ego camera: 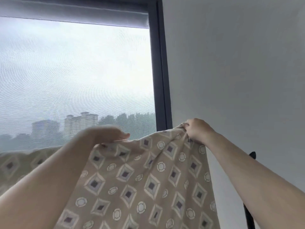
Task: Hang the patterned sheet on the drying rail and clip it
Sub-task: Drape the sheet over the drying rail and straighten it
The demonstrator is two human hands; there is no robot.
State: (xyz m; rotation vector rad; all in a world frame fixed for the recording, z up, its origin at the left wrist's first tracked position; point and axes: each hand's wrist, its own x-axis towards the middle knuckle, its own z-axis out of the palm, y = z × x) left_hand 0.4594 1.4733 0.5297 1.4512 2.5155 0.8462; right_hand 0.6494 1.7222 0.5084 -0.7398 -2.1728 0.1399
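Sheet [148, 179] is held up at 6 o'clock before the window [74, 71]. Its bunched corner is clamped in the fist of the right hand [196, 129] at 4 o'clock, probably to carry the weight. The top edge is pressed under the straight fingers of the left hand [109, 134] at 8 o'clock, seemingly to keep it spread. No rail is seen.

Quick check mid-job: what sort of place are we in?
Likely indoors in a high-floor flat: dark window frame with roller blind, distant tower blocks beyond the mesh screen, plain white wall beside the right hand gripping the patterned sheet.
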